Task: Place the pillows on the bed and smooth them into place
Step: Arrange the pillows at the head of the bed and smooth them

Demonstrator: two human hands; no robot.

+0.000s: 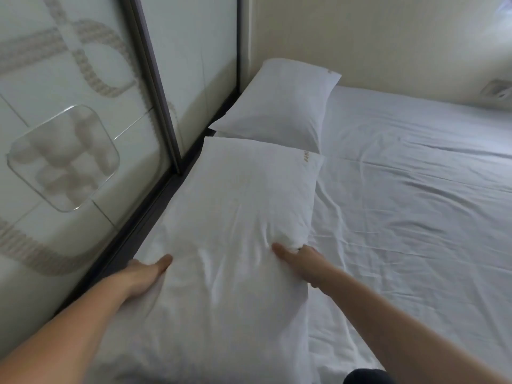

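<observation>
Near pillow [235, 212] lies on the bed sheet [415, 195] along the wardrobe door [83, 120], its far end meeting the far pillow [274, 106]; left hand [148, 274] and right hand [300, 259] each clutch a side edge, thumbs on top, probably to tug it square.

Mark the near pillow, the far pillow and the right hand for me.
near pillow [238, 206], head view, middle of its top face.
far pillow [277, 106], head view, middle of its top face.
right hand [300, 257], head view, back of the hand at the near pillow's corner.
</observation>
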